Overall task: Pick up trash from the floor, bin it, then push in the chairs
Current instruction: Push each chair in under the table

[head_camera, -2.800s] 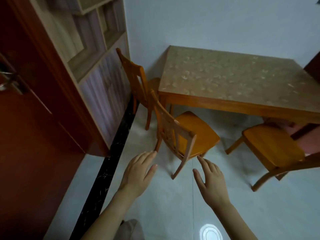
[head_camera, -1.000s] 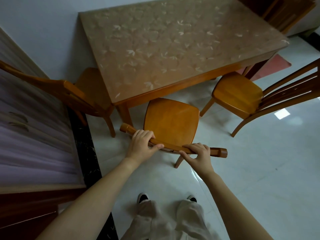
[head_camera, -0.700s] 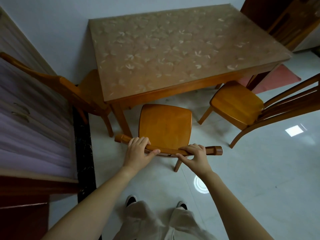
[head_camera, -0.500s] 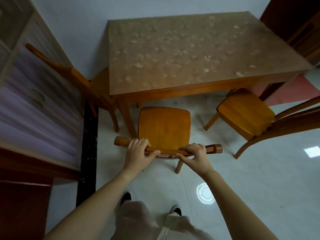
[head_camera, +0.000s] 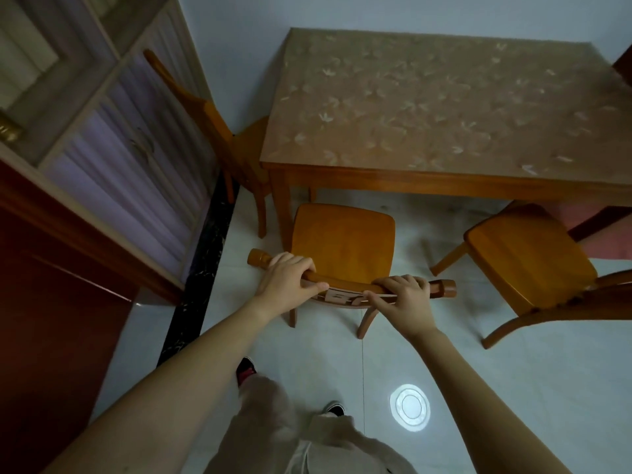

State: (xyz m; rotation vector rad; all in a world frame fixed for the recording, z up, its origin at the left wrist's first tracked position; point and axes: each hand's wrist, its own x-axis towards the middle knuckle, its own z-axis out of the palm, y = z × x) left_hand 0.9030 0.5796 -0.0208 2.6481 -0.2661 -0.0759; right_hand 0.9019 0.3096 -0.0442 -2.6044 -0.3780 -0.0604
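An orange wooden chair (head_camera: 343,241) stands in front of me, its seat facing the wooden table (head_camera: 444,107) and its front edge just short of the table's near edge. My left hand (head_camera: 287,285) grips the left part of the chair's top rail. My right hand (head_camera: 405,299) grips the right part of the same rail. A second chair (head_camera: 533,265) stands pulled out at the right. A third chair (head_camera: 219,131) sits at the table's left end, partly tucked under. No trash shows on the floor.
A cabinet with purple-striped doors (head_camera: 126,159) and a dark red door (head_camera: 58,302) line the left side, with a black floor strip (head_camera: 201,268) along them. My feet (head_camera: 246,371) stand on the pale tiled floor behind the chair. A red mat (head_camera: 588,217) lies under the table's right end.
My hands went from hovering open behind the chair to gripping its top rail. The chair has turned square to the table and moved slightly toward it; my view has swung left.
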